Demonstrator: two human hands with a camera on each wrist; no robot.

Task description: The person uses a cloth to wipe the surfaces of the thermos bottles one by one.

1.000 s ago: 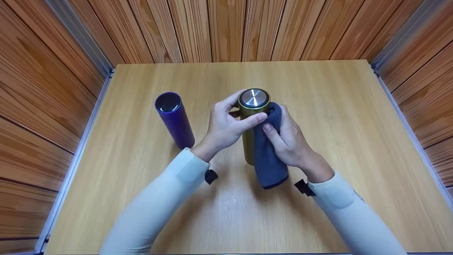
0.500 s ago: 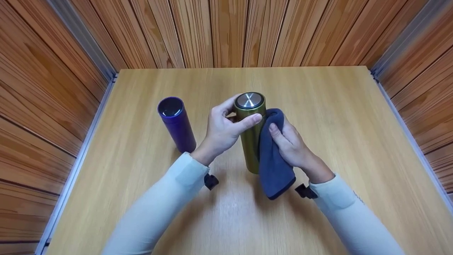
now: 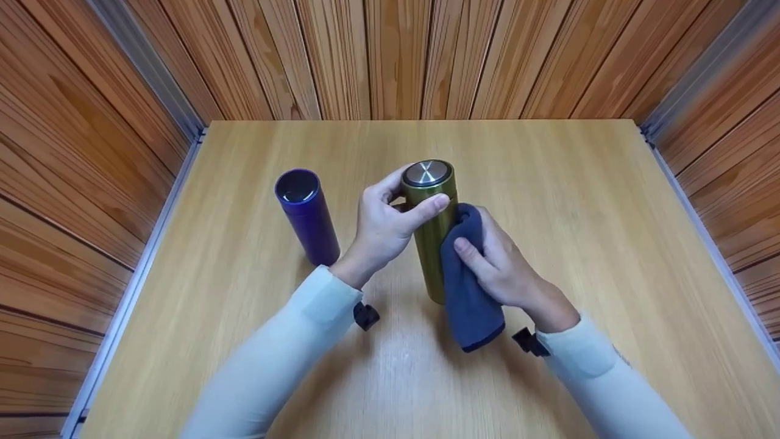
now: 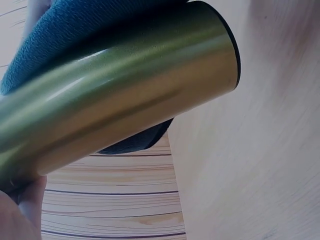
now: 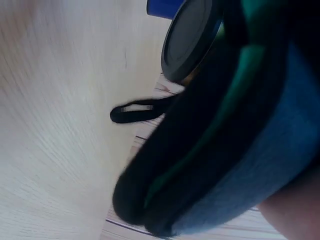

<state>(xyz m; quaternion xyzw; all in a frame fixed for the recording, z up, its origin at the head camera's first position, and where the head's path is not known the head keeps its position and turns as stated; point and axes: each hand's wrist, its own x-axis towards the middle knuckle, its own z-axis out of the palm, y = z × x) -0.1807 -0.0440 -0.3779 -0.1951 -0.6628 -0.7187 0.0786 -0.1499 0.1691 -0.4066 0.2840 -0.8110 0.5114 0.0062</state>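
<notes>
A gold-green thermos flask [image 3: 429, 244] with a shiny metal disc on its top stands upright, slightly tilted, in the head view. My left hand [image 3: 387, 225] grips it near the top, thumb across the front. My right hand [image 3: 506, 262] holds a dark blue-grey cloth [image 3: 472, 292] against the flask's right side, thumb over the fabric. The cloth's lower end hangs down past the flask's base. In the left wrist view the flask's glossy body [image 4: 130, 85] shows, with the cloth [image 4: 85, 30] along its far side. The right wrist view shows the flask's dark base [image 5: 187, 40] and the cloth's hanging loop [image 5: 132, 112].
A purple flask [image 3: 311, 225] with a dark glossy top stands on the wooden table [image 3: 201, 317], left of my left hand. Wood-plank walls [image 3: 390, 58] enclose the table at the back and both sides.
My right hand and the cloth have moved down along the flask's side, uncovering more of its upper front. The left hand keeps its grip; the flask has shifted slightly left.
</notes>
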